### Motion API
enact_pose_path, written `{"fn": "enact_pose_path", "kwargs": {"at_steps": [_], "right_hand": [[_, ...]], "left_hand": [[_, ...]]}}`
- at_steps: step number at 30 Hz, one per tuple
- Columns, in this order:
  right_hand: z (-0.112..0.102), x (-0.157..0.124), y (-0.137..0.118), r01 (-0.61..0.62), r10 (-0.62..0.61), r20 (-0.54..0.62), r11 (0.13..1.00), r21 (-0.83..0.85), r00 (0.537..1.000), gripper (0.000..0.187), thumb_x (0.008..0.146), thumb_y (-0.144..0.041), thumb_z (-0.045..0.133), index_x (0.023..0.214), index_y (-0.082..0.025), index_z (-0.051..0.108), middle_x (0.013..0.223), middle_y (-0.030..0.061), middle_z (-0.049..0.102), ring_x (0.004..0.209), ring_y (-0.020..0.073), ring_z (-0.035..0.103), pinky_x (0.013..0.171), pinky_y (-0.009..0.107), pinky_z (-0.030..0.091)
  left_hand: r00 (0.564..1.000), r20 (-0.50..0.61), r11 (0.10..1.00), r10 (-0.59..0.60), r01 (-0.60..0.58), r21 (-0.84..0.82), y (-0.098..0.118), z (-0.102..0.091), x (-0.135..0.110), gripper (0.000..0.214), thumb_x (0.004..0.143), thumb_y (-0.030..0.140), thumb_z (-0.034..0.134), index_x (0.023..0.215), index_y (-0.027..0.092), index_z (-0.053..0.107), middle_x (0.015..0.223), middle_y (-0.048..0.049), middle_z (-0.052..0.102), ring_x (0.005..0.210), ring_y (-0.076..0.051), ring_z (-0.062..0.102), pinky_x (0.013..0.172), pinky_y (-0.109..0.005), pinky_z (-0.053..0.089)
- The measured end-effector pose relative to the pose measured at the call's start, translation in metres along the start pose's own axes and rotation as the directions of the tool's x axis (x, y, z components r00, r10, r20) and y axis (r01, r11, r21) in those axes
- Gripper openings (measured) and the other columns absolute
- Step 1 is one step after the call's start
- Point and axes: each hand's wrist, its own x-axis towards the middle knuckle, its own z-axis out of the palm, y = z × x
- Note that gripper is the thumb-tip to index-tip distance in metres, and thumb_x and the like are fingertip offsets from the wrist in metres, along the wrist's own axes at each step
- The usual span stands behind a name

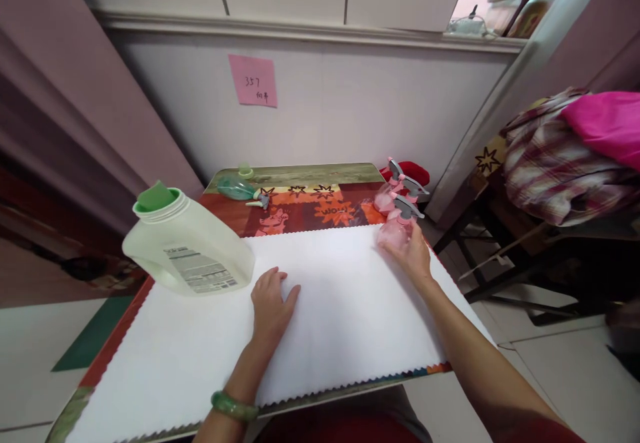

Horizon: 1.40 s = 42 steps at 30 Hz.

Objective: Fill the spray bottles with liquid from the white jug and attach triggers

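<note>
My right hand point(411, 251) is wrapped round a pink spray bottle point(393, 233) with a grey trigger head, at the right end of the white cloth. Close behind it stand more pink spray bottles point(385, 197), partly hidden by the held one. My left hand point(273, 299) rests on the white cloth point(330, 336), fingers a little bent and thumb apart, holding nothing. To its left a large pale-green jug point(220, 246) stands without a cap, a green piece point(156, 196) sticking up in its mouth. A green spray bottle point(237, 188) lies on its side at the table's back left.
A green ring-shaped cap point(245, 171) sits at the back edge of the patterned table point(300, 203). Something red point(414, 173) lies behind the pink bottles. A wall with a pink note point(253, 81) closes off the back. Clothes point(545, 163) are piled on a chair at right.
</note>
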Motion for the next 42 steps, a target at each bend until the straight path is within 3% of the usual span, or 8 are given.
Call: {"fn": "enact_pose_path", "kwargs": {"at_steps": [6, 11, 14, 18, 23, 30, 36, 42], "right_hand": [[-0.02, -0.035, -0.031, 0.107, -0.017, -0.319, 0.958, 0.265, 0.948, 0.043, 0.091, -0.046, 0.059, 0.125, -0.021, 0.052, 0.123, 0.0143, 0.067, 0.116, 0.0296, 0.066, 0.103, 0.055, 0.051], [-0.013, -0.054, -0.092, 0.25, -0.238, -0.079, 0.903, 0.349, 0.968, 0.009, 0.092, -0.039, 0.06, 0.098, -0.034, 0.065, 0.095, 0.0054, 0.072, 0.091, 0.0301, 0.071, 0.089, 0.055, 0.058], [0.03, -0.047, -0.131, 0.279, -0.36, 0.11, 0.854, 0.44, 0.927, 0.011, 0.093, -0.04, 0.06, 0.098, -0.031, 0.064, 0.098, 0.0046, 0.074, 0.092, 0.0271, 0.073, 0.088, 0.048, 0.06], [0.126, -0.015, -0.175, 0.279, -0.432, 0.319, 0.86, 0.427, 0.844, 0.024, 0.093, -0.045, 0.059, 0.103, -0.023, 0.062, 0.098, 0.0056, 0.075, 0.087, 0.023, 0.074, 0.081, 0.039, 0.06], [0.236, 0.032, -0.226, 0.377, -0.436, 0.511, 0.899, 0.222, 0.741, 0.048, 0.087, -0.043, 0.068, 0.125, -0.016, 0.057, 0.131, 0.0188, 0.066, 0.119, 0.0322, 0.063, 0.101, 0.047, 0.048], [0.32, 0.055, -0.277, 0.46, -0.408, 0.644, 0.883, 0.097, 0.647, 0.076, 0.072, -0.046, 0.085, 0.134, -0.015, 0.053, 0.136, 0.0224, 0.062, 0.129, 0.0347, 0.055, 0.11, 0.046, 0.039], [0.332, 0.048, -0.279, 0.416, -0.323, 0.666, 0.909, 0.02, 0.673, 0.048, 0.094, -0.038, 0.067, 0.135, -0.015, 0.056, 0.136, 0.0159, 0.06, 0.118, 0.0269, 0.063, 0.099, 0.047, 0.052], [0.285, 0.069, -0.278, 0.301, -0.244, 0.56, 0.954, -0.011, 0.792, 0.039, 0.098, -0.037, 0.062, 0.131, -0.016, 0.059, 0.13, 0.0109, 0.063, 0.11, 0.0232, 0.066, 0.094, 0.046, 0.057]], "left_hand": [[0.999, -0.023, 0.999, 0.04, -0.04, 0.007, 0.0, 0.0, -0.007, 0.024, 0.086, 0.039, 0.063, 0.103, 0.022, 0.062, 0.124, -0.0141, 0.065, 0.126, -0.04, 0.055, 0.11, -0.061, 0.037], [0.998, -0.037, 0.997, 0.052, -0.049, 0.064, 0.001, 0.002, -0.013, 0.025, 0.084, 0.033, 0.066, 0.106, 0.022, 0.063, 0.126, -0.0153, 0.064, 0.127, -0.037, 0.055, 0.11, -0.059, 0.039], [0.998, -0.027, 0.993, 0.051, -0.048, 0.109, 0.001, 0.002, -0.016, 0.026, 0.085, 0.029, 0.065, 0.109, 0.02, 0.063, 0.13, -0.0169, 0.063, 0.128, -0.036, 0.054, 0.11, -0.058, 0.039], [0.999, -0.016, 0.988, 0.044, -0.041, 0.15, 0.004, 0.003, -0.021, 0.028, 0.086, 0.025, 0.063, 0.113, 0.018, 0.062, 0.133, -0.0185, 0.061, 0.13, -0.037, 0.053, 0.109, -0.059, 0.039], [0.999, 0.006, 0.974, 0.048, -0.048, 0.222, 0.003, 0.008, -0.026, 0.035, 0.087, 0.021, 0.058, 0.122, 0.016, 0.059, 0.139, -0.0212, 0.057, 0.134, -0.038, 0.049, 0.111, -0.062, 0.037], [0.999, 0.03, 0.968, 0.01, -0.017, 0.25, 0.002, 0.014, -0.032, 0.046, 0.083, 0.019, 0.058, 0.13, 0.015, 0.056, 0.144, -0.0243, 0.054, 0.137, -0.042, 0.047, 0.112, -0.066, 0.036], [0.998, 0.056, 0.976, -0.027, 0.014, 0.215, 0.004, 0.012, -0.034, 0.044, 0.085, 0.022, 0.058, 0.129, 0.016, 0.057, 0.146, -0.0233, 0.053, 0.139, -0.04, 0.045, 0.115, -0.064, 0.034], [0.998, 0.046, 0.982, -0.032, 0.022, 0.187, 0.004, 0.009, -0.03, 0.039, 0.085, 0.02, 0.058, 0.123, 0.015, 0.059, 0.143, -0.0226, 0.056, 0.138, -0.038, 0.045, 0.115, -0.062, 0.034]]}}
